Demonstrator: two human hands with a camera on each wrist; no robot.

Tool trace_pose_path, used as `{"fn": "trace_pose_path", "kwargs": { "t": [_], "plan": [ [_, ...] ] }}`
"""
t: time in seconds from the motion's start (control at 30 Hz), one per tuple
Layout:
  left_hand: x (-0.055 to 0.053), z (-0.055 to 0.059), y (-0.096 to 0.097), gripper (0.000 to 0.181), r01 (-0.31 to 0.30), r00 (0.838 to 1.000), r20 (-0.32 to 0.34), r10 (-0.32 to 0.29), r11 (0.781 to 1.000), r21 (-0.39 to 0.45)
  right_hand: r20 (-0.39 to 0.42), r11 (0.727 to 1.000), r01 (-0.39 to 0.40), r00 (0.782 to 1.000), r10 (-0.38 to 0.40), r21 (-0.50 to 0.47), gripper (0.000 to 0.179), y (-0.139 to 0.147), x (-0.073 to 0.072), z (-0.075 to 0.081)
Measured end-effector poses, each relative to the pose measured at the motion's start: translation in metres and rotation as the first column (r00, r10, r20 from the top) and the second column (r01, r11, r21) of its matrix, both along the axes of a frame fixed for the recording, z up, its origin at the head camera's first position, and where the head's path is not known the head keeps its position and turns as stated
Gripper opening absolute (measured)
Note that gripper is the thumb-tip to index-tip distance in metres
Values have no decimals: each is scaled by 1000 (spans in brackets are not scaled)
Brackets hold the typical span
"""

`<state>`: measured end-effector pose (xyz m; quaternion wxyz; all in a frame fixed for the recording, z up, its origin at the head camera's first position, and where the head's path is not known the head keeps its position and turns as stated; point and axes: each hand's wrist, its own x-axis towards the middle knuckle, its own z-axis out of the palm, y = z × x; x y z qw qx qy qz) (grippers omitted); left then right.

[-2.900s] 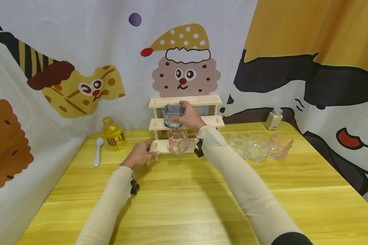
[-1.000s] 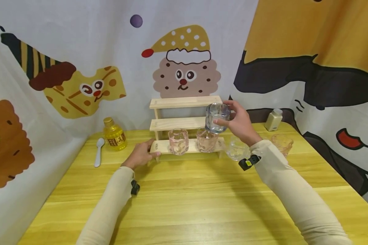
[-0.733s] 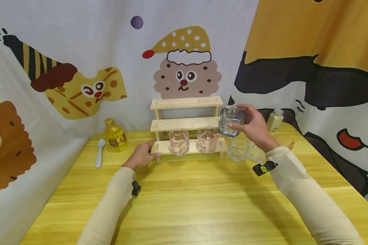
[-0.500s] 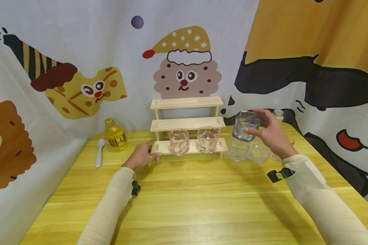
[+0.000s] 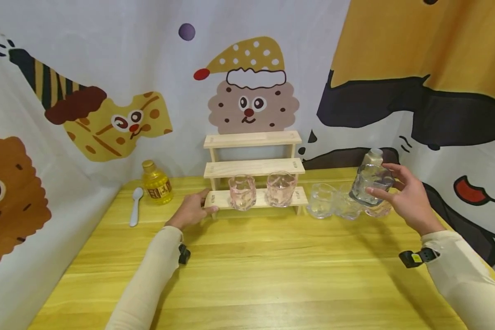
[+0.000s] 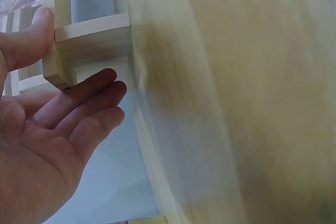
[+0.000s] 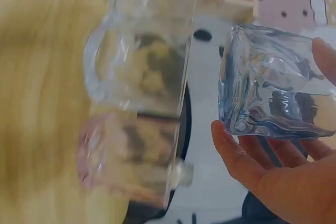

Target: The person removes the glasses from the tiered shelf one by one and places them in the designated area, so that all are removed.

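My right hand (image 5: 414,204) grips a bluish faceted drinking glass (image 5: 371,183), thumb on the near side and fingers around the far side. The glass is in the air over the row on the table's right. In the right wrist view this blue glass (image 7: 278,82) is apart from the standing glasses. My left hand (image 5: 191,210) holds the left end of the bottom step of a three-step wooden rack (image 5: 253,167). The left wrist view has the thumb (image 6: 34,40) against the board's end and the other fingers stretched beyond it. Two pinkish glasses, left (image 5: 242,192) and right (image 5: 281,189), stand on that bottom step.
Right of the rack stand two clear glasses, one (image 5: 321,201) beside the other (image 5: 348,204), and a pinkish glass (image 5: 378,211) partly hidden. A pale jar (image 5: 373,157) is behind them. At left lie a yellow bottle (image 5: 156,182) and a white spoon (image 5: 135,206). Printed cloth hangs behind.
My right hand has carried the blue glass off the rack's middle step, rightward and down over the row of glasses. The left hand stays at the rack's left end.
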<state>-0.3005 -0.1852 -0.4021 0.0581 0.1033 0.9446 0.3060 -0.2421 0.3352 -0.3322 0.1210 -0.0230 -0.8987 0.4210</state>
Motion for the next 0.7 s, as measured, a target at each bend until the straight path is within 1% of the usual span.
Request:
{"fn": "trace_pose_path", "kwargs": {
  "t": [0.13, 0.23, 0.33, 0.5, 0.7],
  "plan": [
    [-1, -1, 0, 79, 6, 1000, -5, -6, 1000, 0, 4, 999, 46, 999, -46, 9, 87, 21, 6, -6],
    [-2, -1, -2, 80, 2, 1000, -3, -2, 1000, 5, -12, 997, 69, 998, -69, 19, 84, 37, 9, -8],
    [-2, -1, -2, 80, 0, 1000, -1, 0, 1000, 6, -8, 994, 112, 994, -112, 8, 82, 49, 11, -8],
    [-2, 0, -2, 79, -6, 1000, 6, 6, 1000, 19, 24, 976, 217, 976, -218, 14, 83, 65, 10, -7],
    [0, 1, -1, 78, -6, 1000, 6, 6, 1000, 20, 43, 956, 292, 956, -291, -17, 82, 81, 7, -12]
  ]
}}
